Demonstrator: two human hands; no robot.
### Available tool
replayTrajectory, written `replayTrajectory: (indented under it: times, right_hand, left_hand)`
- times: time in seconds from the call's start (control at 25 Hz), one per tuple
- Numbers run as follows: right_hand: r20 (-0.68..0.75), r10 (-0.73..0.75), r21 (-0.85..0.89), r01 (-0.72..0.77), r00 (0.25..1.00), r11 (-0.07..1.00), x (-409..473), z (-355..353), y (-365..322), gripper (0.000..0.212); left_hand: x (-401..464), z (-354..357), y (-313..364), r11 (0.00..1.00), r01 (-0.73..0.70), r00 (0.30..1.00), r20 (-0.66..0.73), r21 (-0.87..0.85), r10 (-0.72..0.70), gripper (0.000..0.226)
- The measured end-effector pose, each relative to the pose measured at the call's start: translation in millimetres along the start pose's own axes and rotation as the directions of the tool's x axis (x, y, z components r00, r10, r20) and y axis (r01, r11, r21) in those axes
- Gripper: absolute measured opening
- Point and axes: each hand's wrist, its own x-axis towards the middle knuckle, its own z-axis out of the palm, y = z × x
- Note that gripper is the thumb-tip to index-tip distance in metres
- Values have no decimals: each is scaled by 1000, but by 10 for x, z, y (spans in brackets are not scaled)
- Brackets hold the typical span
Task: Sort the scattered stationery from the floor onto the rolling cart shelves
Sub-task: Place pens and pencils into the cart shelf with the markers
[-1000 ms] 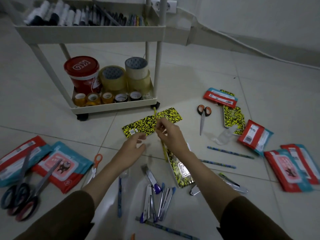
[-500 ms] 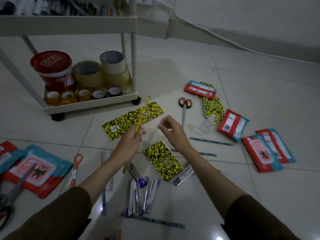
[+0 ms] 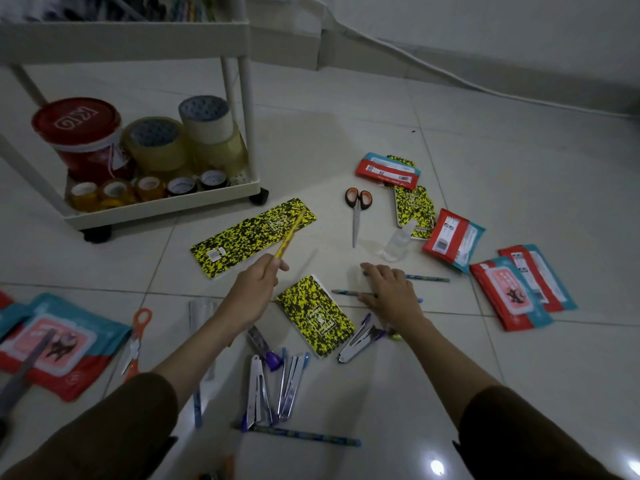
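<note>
As we read the scene from our own sleeves outward, a cluster of steel-and-blue folding cutters (image 3: 273, 389) and a long blue patterned pencil (image 3: 304, 435) lie nearest us on the pale glossy tiled floor (image 3: 519, 358). Just beyond them, our left hand (image 3: 251, 294) pinches the lower end of a slim yellow pencil (image 3: 290, 233), its fingers (image 3: 273, 268) curled round the shaft and its tip slanting up over a long yellow-and-black speckled notebook (image 3: 252, 239). Our right hand (image 3: 391, 294) lies flat and spread on the floor, holding nothing we can confirm; it rests on or over a thin blue pencil (image 3: 349, 292), with a second blue pencil (image 3: 427, 278) just past it. Between the hands lies a small yellow-and-black speckled notebook (image 3: 317, 315).

We judge these pencils light, stiff and apt to roll on the slick tile, so we would pinch one near mid-shaft and lift it off the floor.

Farther out lie orange-handled steel scissors (image 3: 356, 211) and red-and-teal flat plastic packets (image 3: 453, 239), whose labels carry barcodes but no text we can read. Farthest stands the white rolling cart (image 3: 138, 34); its bottom shelf holds tape rolls and a red-lidded tub (image 3: 78, 128) marked "KIG", and its upper shelf holds pens, blurred.
</note>
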Motion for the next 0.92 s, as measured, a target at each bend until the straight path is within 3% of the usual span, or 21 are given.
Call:
replayTrajectory:
  times: [0.12,0.32,0.44,0.56,0.72,0.84,0.92]
  right_hand:
    - [-19,-186,22,186,982,982,23,1,-61,50]
    - [-68,-19,-193,5,998,981,-12,55,-17,38]
    - [-35,-81,-231,71,996,970,-13,89,-54,28]
    - [-8,-121,-207,117,993,971,5,77,-118,30]
    - [25,-137,-220,140,990,965,-11,24,-193,32]
    - [-14,-156,-119,154,988,981,-9,-112,-374,34]
    - [-102,-179,74,187,979,980,25,-278,-620,40]
  left_hand:
    - [14,-18,-19,1000,-22,999,45,9,22,26]
    - [-12,-68,-42,998,-15,999,38,55,13,35]
    - [-37,-95,-41,1000,8,1000,14,-1,-8,25]
    - [-51,-93,-4,999,33,999,-1,-38,-33,33]
    - [-67,-105,60,1000,7,999,45,31,-8,28]
    - [-92,-142,78,999,-8,999,46,35,6,28]
    - [-103,-185,102,1000,-18,1000,18,-2,18,27]
